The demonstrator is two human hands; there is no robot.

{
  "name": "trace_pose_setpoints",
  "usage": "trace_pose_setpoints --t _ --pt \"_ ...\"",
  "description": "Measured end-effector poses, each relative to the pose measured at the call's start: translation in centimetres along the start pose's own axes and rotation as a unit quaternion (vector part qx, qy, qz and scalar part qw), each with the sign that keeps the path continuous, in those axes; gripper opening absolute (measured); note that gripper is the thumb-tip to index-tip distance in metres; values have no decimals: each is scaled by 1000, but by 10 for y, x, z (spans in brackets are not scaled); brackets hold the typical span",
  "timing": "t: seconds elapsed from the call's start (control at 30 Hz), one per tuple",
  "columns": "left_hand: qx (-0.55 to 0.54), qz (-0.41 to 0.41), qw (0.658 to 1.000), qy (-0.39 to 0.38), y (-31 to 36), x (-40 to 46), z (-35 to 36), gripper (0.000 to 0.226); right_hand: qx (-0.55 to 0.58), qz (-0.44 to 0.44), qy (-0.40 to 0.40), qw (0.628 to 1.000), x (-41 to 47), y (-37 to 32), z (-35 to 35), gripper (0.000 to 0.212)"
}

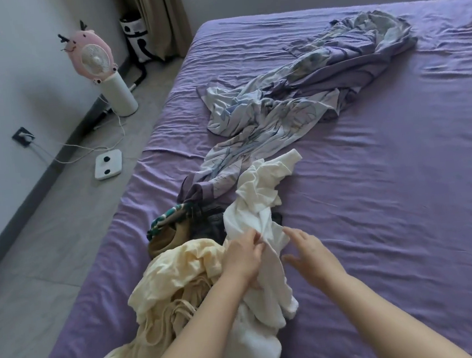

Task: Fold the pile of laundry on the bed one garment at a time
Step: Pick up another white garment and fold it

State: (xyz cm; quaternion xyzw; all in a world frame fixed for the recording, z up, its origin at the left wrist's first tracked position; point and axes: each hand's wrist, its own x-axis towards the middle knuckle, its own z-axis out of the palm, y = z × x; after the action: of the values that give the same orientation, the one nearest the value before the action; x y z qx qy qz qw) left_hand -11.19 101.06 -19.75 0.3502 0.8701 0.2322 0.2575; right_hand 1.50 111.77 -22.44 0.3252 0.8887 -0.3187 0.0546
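Observation:
A pile of laundry lies at the near left of the bed [393, 220], which has a purple sheet. A crumpled white garment [260, 199] runs from the pile's middle toward me. My left hand [244, 255] pinches a fold of this white garment near its middle. Just right of the garment, my right hand [309, 251] hovers with fingers spread, holding nothing. A pale yellow garment [178, 275] with thin straps is heaped to the left of my left arm. Dark clothes [213, 225] and a green-patterned piece [166, 219] sit behind the yellow one.
A long floral and purple cover [294, 108] sprawls from the pile toward the bed's far right. On the floor at left stand a pink fan [97, 59] on a white base, a white scale [108, 164] and trailing cables. Curtains hang in the far corner.

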Motion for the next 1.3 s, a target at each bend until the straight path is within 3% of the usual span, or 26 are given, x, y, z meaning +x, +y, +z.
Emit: trace_pose_setpoints --t 0.1,0.4,0.63,0.77,0.93,1.07,1.13,1.3 --pt "-118 14 993 -23 28 -4 -31 4 -4 -32 2 999 -11 -6 -37 74" --pt "-259 107 960 -7 177 -30 -139 8 -2 -141 128 982 -59 -45 -198 69" --pt "-279 166 946 12 295 -86 -208 4 53 -219 215 950 -128 -78 -327 69" --pt "-301 172 937 32 346 -117 -239 21 98 -255 262 926 -182 -95 -380 66" --pt "-393 142 907 -41 403 -147 -250 35 39 -319 291 901 -252 -101 -406 74" --pt "-423 105 892 -119 436 -169 -244 32 -30 -274 295 915 -286 -89 -406 79" --pt "-437 94 883 -145 449 -178 -239 27 14 -244 337 909 -298 -86 -407 71" --pt "-460 100 864 -180 466 -200 -228 13 80 -176 417 888 -314 -83 -421 23"
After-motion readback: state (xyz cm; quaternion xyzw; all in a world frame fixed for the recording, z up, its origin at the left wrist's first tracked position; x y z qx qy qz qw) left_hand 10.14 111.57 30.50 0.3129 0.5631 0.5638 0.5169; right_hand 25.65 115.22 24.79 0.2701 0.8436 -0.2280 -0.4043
